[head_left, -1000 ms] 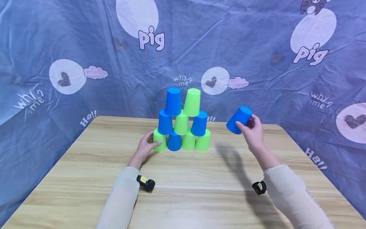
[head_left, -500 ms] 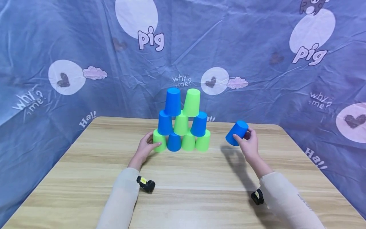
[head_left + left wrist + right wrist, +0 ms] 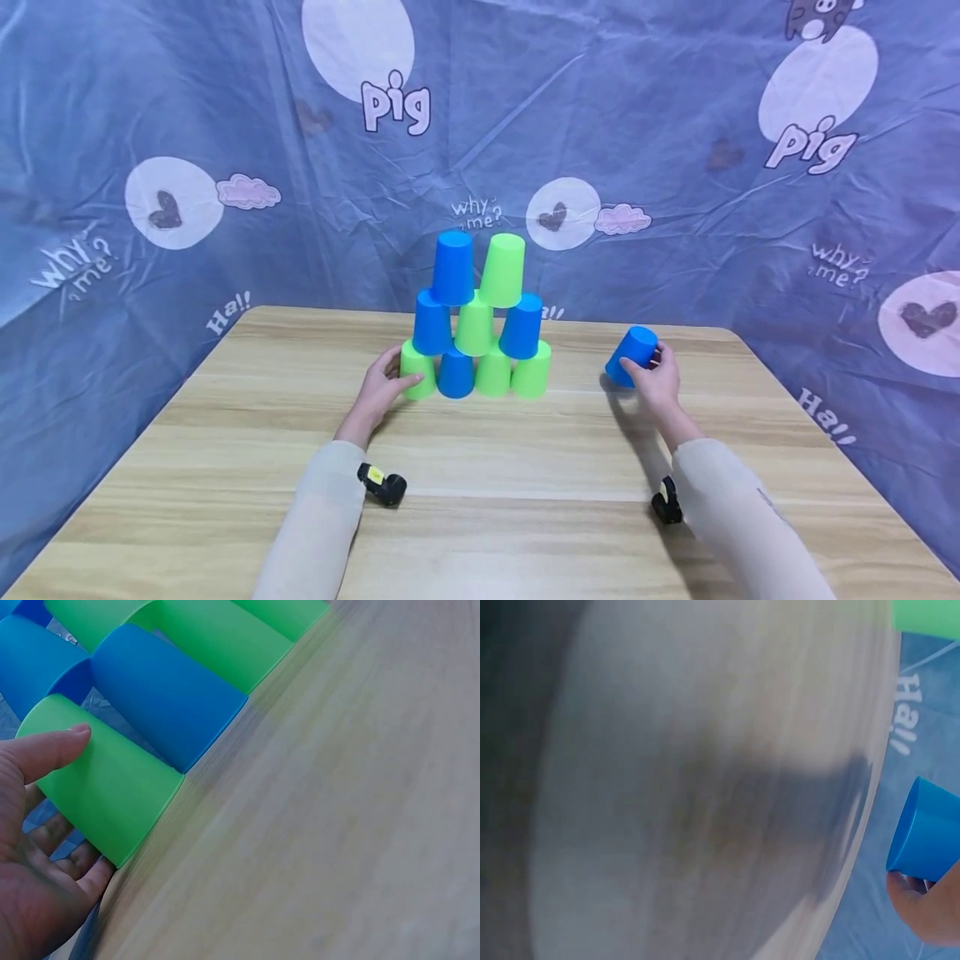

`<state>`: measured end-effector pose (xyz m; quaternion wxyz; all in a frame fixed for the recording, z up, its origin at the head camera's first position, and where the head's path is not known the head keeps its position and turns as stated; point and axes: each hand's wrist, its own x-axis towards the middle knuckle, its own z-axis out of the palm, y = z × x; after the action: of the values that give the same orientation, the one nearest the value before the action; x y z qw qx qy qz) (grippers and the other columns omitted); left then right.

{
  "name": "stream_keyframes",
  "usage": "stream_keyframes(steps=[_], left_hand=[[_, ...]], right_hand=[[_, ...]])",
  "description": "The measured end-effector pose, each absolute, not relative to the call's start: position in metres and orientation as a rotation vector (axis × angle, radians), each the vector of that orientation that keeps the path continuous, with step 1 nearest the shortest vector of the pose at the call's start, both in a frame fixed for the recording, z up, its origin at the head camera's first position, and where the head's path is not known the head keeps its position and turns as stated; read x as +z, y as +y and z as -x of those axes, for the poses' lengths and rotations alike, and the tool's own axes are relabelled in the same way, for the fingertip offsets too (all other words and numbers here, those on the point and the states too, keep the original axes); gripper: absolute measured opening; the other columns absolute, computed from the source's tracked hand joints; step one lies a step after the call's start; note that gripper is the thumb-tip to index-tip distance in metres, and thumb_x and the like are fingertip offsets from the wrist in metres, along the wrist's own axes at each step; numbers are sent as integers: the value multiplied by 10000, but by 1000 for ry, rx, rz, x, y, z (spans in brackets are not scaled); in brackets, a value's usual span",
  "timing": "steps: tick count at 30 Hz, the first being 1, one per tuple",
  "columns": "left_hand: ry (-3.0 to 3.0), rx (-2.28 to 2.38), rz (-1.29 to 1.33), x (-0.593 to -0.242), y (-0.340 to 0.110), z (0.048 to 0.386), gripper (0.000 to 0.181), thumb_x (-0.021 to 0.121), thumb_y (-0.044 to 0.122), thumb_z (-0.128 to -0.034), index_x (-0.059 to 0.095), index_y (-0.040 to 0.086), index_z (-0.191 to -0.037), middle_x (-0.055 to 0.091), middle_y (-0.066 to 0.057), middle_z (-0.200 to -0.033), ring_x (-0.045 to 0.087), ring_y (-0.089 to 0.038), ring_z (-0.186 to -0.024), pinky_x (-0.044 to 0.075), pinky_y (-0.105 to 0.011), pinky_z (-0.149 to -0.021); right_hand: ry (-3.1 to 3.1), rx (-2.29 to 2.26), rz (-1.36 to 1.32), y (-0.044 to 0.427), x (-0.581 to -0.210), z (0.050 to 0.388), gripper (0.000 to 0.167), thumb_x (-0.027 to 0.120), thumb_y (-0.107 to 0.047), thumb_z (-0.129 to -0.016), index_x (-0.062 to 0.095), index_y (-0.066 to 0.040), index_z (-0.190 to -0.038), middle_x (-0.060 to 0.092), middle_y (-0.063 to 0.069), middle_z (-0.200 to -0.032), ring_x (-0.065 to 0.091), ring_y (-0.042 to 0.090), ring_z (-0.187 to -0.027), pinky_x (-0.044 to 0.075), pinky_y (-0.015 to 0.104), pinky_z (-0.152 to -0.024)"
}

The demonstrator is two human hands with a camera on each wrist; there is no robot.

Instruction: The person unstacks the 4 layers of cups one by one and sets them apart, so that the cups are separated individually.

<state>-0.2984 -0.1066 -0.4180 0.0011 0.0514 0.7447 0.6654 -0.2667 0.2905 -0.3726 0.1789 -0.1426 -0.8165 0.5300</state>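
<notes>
While the left fingers (image 3: 95,879) clasp a green cup (image 3: 120,784), the right fingers (image 3: 905,901) hold a blue cup (image 3: 634,347) lower than before.

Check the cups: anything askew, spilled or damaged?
Only the blue cup in the right hand stands out: it's tilted and apart from the stack, likely just from being held. The stack itself looks orderly, in rows of four, three and two. No spill or damage shows.
</notes>
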Motion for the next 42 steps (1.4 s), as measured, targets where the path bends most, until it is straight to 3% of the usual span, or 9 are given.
stream_keyframes(steps=[4,16,42], left_hand=[[2364,2083,-179,-419,-106,298,618,653,85,-751,361,103,-1295,403,-122,-1261,354,-266,-1149,272,-407,-965],[2349,2110,-198,-419,-106,299,606,651,81,-753,370,110,-1290,411,-110,-1255,360,-255,-1143,275,-398,-963],[2363,2102,-174,-420,-105,298,629,652,82,-753,350,103,-1304,409,-127,-1254,368,-260,-1141,288,-384,-959]], right_hand=[[-2308,1491,437,297,-376,273,658,568,-143,-826,176,4,-1334,277,256,-1303,284,391,-1173,262,492,-951],[-2405,1480,526,310,-379,285,732,551,-250,-837,89,-31,-1360,201,237,-1354,218,377,-1215,228,497,-964],[-2418,1453,608,312,-390,299,720,538,-240,-840,85,-25,-1356,177,252,-1359,193,395,-1218,216,530,-954]])
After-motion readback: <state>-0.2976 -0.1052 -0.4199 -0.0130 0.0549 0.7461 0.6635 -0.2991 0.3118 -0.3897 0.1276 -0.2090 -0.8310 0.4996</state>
